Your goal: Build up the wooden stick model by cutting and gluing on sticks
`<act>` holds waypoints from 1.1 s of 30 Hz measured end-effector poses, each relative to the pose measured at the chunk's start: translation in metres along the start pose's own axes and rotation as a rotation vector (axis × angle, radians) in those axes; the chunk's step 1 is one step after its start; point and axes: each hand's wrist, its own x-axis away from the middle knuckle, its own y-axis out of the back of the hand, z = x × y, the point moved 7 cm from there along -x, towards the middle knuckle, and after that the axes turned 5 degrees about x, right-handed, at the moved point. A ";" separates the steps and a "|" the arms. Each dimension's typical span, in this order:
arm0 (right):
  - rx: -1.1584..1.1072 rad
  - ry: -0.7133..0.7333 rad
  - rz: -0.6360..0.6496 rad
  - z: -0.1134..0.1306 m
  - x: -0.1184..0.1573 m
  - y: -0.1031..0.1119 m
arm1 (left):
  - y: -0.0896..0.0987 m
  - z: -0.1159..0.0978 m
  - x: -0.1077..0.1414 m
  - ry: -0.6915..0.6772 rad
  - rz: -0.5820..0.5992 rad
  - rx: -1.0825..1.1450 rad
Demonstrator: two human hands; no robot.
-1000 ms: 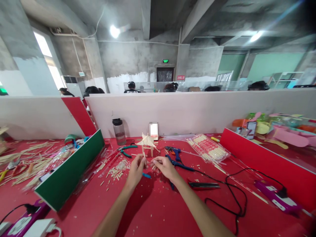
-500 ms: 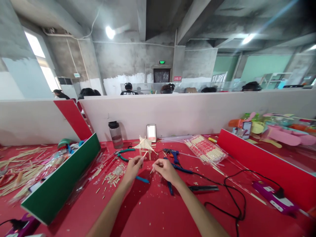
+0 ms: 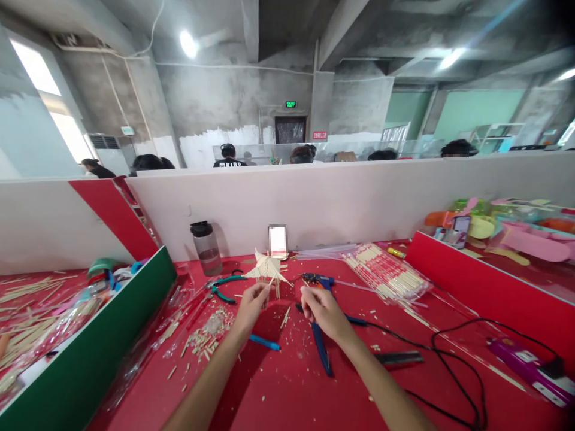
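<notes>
My left hand [image 3: 252, 304] is closed in a pinch on a short thin wooden stick [image 3: 272, 281], its tip pointing up in front of the small stick-built model [image 3: 266, 267]. The model has a pointed, sloping roof on thin legs. To the right, my right hand [image 3: 322, 306] is also closed in a pinch, close to the nozzle of a blue glue gun [image 3: 324, 281]. A tiny bit of stick shows at its fingertips, mostly hidden. Blue-handled pliers [image 3: 321, 350] lie under that hand. Between my hands, a few cut stick pieces [image 3: 286, 317] rest on the red table.
Green-handled pliers [image 3: 221, 290], a pile of stick offcuts [image 3: 207, 335] and a blue pen-like tool [image 3: 265, 342] lie left. A bottle [image 3: 206, 248] and phone [image 3: 277, 240] stand behind. Bundled sticks [image 3: 386, 272], a black cable [image 3: 442, 353] and a purple power strip [image 3: 527, 368] are right.
My right hand has moved up and right, from the middle of the table to the glue gun's nozzle. My left hand still holds its stick by the model. The view has shifted slightly.
</notes>
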 end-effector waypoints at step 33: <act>0.310 0.211 -0.058 0.021 -0.070 -0.018 | -0.003 -0.015 -0.013 0.088 -0.021 -0.069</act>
